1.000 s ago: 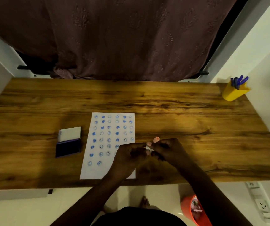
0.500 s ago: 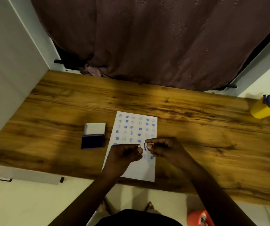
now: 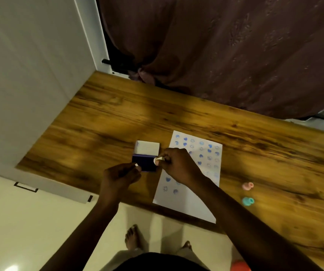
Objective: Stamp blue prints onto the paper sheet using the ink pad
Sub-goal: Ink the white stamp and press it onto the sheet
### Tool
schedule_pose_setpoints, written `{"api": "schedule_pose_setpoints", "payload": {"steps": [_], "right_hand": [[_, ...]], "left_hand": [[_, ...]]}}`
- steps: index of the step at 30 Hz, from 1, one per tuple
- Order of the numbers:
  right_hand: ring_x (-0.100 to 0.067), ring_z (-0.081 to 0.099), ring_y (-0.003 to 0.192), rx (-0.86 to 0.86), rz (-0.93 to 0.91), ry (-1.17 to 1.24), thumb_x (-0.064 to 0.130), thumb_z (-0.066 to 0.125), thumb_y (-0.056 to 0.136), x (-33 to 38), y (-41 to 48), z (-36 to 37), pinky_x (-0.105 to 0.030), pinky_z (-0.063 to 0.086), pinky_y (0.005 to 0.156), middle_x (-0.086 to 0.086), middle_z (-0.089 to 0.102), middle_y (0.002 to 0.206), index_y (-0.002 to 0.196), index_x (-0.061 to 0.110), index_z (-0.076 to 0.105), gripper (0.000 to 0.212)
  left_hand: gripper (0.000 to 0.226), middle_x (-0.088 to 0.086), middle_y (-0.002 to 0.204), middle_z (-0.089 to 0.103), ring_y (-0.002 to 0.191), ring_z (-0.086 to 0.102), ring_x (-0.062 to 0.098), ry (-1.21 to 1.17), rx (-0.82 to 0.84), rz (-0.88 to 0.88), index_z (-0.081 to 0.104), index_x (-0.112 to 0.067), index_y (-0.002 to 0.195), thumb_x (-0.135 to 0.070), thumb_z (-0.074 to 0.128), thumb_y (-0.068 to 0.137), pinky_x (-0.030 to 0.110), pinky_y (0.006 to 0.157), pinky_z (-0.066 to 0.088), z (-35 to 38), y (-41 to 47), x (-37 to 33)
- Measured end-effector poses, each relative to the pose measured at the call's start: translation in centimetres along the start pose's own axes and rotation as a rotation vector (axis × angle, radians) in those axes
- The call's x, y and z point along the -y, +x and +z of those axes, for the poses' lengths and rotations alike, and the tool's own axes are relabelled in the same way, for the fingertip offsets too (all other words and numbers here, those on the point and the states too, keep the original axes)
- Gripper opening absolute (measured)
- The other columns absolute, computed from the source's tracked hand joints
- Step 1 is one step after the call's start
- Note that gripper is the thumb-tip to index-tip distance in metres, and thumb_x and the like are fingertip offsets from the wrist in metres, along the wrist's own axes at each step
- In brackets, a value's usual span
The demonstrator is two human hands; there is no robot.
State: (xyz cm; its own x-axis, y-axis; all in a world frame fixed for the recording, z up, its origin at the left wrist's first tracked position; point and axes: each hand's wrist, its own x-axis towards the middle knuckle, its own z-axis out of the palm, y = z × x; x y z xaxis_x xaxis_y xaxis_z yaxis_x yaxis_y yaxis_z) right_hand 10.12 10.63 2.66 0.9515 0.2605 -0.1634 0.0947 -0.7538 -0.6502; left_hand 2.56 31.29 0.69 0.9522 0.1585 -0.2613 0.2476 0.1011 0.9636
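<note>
A wood-grain surface (image 3: pixel 255 153) is seen from above, its near edge over a pale floor. Nearest, the bottom strip of the paper sheet (image 3: pixel 188 204) is left blank. Two small stamps, one teal (image 3: pixel 247 201) and one pink (image 3: pixel 247 186), are laid on the surface just right of the sheet. Above the blank strip, rows of blue prints (image 3: pixel 201 151) are recorded up to the sheet's far edge; the middle rows are partly hidden by the right forearm. The left hand (image 3: pixel 118 177) is closed on a small white piece at the near left corner of the ink pad (image 3: pixel 145 163). The right hand (image 3: pixel 176 165) is pinched on a small white stamp (image 3: pixel 158 159) at the pad's right edge; contact with the ink cannot be told. The open lid (image 3: pixel 147 147) is raised behind the pad. Judged: sheet mostly filled, re-inking in hand, last rows remaining. A dark curtain (image 3: pixel 225 55) is hung beyond.
</note>
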Motion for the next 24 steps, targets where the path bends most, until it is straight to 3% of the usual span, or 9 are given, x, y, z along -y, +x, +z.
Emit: {"api": "schedule_pose_setpoints", "payload": {"steps": [3, 6, 9, 13, 17, 24], "right_hand": [[-0.021, 0.072, 0.086, 0.021, -0.036, -0.126, 0.035, 0.068, 0.094, 0.8, 1.7, 2.1, -0.036, 0.061, 0.074, -0.006, 0.075, 0.096, 0.102, 0.018, 0.071, 0.019], [-0.026, 0.071, 0.093, 0.029, -0.058, -0.231, 0.030, 0.067, 0.095, 1.2, 2.6, 3.6, -0.032, 0.057, 0.073, -0.009, 0.073, 0.101, 0.105, 0.016, 0.068, 0.017], [-0.027, 0.069, 0.101, 0.037, -0.077, -0.310, 0.026, 0.065, 0.096, 1.4, 3.0, 4.8, -0.026, 0.048, 0.076, -0.011, 0.070, 0.109, 0.110, 0.015, 0.066, 0.019], [-0.029, 0.067, 0.111, 0.054, -0.094, -0.373, 0.023, 0.066, 0.096, 1.7, 3.1, 5.6, -0.034, 0.056, 0.090, -0.013, 0.069, 0.119, 0.120, 0.012, 0.065, 0.026], [-0.029, 0.067, 0.114, 0.083, -0.054, -0.435, 0.020, 0.068, 0.095, 2.0, 3.2, 6.2, -0.039, 0.057, 0.098, -0.013, 0.068, 0.123, 0.124, 0.010, 0.065, 0.031], [-0.029, 0.068, 0.112, 0.085, -0.022, -0.455, 0.020, 0.068, 0.095, 2.3, 3.4, 6.7, -0.037, 0.057, 0.096, -0.014, 0.068, 0.122, 0.121, 0.009, 0.066, 0.029]], "left_hand": [[0.026, 0.011, 0.102, 0.081, 0.094, 0.079, 0.028, -0.038, 0.008, 0.007, 0.076, -0.005, 0.114, -0.013, 0.077, 0.089, 0.035, 0.079, 0.063, -1.9, 0.6, 0.1], [0.022, 0.012, 0.100, 0.081, 0.093, 0.079, 0.028, -0.043, 0.017, 0.005, 0.077, -0.004, 0.111, -0.012, 0.077, 0.090, 0.029, 0.075, 0.063, -3.1, 1.3, 0.3], [0.021, 0.012, 0.100, 0.081, 0.095, 0.078, 0.028, -0.034, 0.040, 0.007, 0.077, -0.004, 0.110, -0.010, 0.076, 0.090, 0.035, 0.078, 0.064, -4.0, 2.0, 0.6], [0.018, 0.009, 0.099, 0.082, 0.095, 0.078, 0.024, -0.034, 0.056, -0.005, 0.079, -0.006, 0.108, -0.011, 0.076, 0.090, 0.027, 0.073, 0.061, -4.5, 2.7, 0.9], [0.019, 0.006, 0.103, 0.081, 0.098, 0.078, 0.022, -0.013, 0.076, -0.024, 0.079, -0.013, 0.108, -0.017, 0.077, 0.090, 0.030, 0.076, 0.063, -4.6, 3.4, 1.2], [0.023, 0.005, 0.107, 0.081, 0.101, 0.077, 0.022, -0.015, 0.098, -0.043, 0.078, -0.013, 0.112, -0.018, 0.076, 0.090, 0.036, 0.081, 0.063, -4.7, 3.8, 1.2]]}}
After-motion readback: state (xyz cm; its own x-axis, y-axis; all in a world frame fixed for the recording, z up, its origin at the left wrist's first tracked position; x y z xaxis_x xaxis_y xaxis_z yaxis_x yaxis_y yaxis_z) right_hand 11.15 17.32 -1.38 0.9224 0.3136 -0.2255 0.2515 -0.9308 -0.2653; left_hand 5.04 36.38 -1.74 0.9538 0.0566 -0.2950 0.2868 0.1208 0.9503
